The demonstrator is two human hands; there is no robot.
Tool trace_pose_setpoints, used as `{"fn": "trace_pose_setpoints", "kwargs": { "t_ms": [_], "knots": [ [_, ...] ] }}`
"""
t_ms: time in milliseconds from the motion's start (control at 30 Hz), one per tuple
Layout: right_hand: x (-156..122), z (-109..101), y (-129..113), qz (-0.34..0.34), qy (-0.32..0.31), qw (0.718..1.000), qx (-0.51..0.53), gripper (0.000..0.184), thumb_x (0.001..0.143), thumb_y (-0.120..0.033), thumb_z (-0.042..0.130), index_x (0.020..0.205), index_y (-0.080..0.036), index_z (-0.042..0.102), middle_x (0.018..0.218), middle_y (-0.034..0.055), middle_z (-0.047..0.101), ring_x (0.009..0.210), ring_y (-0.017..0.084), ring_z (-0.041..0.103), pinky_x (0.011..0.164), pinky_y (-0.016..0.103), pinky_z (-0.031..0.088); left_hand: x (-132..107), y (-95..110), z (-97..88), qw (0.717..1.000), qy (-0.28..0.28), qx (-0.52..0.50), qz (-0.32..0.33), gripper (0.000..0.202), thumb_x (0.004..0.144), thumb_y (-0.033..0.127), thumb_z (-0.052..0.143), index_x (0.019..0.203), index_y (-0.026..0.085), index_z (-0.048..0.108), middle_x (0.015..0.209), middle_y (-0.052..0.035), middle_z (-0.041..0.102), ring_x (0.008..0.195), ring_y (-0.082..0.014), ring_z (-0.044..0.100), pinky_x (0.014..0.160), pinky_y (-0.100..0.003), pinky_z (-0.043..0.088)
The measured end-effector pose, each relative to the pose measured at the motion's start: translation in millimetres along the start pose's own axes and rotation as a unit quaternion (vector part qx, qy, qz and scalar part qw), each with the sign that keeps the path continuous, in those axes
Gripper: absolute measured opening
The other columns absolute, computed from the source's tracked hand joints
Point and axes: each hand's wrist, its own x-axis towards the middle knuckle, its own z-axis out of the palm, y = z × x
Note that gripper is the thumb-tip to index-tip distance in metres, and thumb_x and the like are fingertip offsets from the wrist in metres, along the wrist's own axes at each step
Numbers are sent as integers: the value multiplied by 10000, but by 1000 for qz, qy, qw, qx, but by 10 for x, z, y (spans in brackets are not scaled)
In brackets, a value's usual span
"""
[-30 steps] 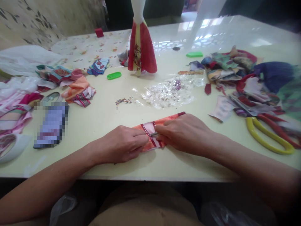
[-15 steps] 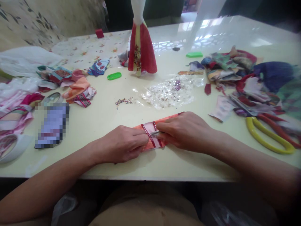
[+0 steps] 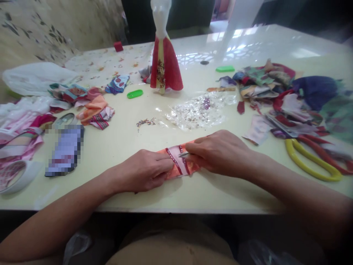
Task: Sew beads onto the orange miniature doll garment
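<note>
A folded orange fabric strip (image 3: 180, 165) with a pale band and red bead trim lies near the front edge of the cream table (image 3: 116, 143). My left hand (image 3: 143, 171) rests closed on its left end, pressing it down. My right hand (image 3: 217, 151) covers the strip's right part, with its fingers pinched on a thin metal tool (image 3: 183, 154) whose tip points at the bead trim. Most of the tool is hidden inside the hand.
A clear plastic sheet with loose beads (image 3: 197, 108) lies just beyond the hands. Yellow and red-handled scissors (image 3: 314, 156) sit at right beside a pile of fabric scraps (image 3: 281, 92). More scraps (image 3: 93, 110), a tape roll (image 3: 16, 175) and a dressed mannequin (image 3: 164, 62) stand left and back.
My right hand has slid slightly right along the strip, exposing more of the tool's tip. The view has shifted a little; my left hand holds still.
</note>
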Motion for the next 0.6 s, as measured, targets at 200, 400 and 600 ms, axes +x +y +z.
{"fn": "trace_pose_setpoints", "kwargs": {
  "t_ms": [200, 400, 600],
  "knots": [
    [-43, 0, -57, -52, -45, 996, 50, 182, 884, -353, 502, 782, -222, 578, 672, -6, 638, 521, 102, 415, 517, 284, 107, 7, -15, -61, 985, 10, -154, -71, 88, 814, 119, 517, 741, 160, 544, 708, 17, 558, 619, -86, 478, 583, -212, 376],
    [-57, -53, -43, -41, -57, 994, 82, 303, 928, -441, 422, 770, -228, 571, 612, -10, 571, 514, 112, 371, 525, 282, 137, -4, -60, -87, 864, 199, -414, -205, 79, 811, 186, 618, 761, 140, 577, 852, -55, 669, 827, -152, 631, 760, -274, 488],
    [-51, -50, -26, -56, -95, 986, 124, 263, 899, -448, 480, 767, -242, 578, 621, -26, 561, 545, 111, 366, 530, 271, 156, 4, -99, -86, 784, 247, -500, -274, 157, 765, 232, 701, 759, 129, 583, 789, -34, 669, 744, -114, 600, 697, -235, 459]
  ]
}}
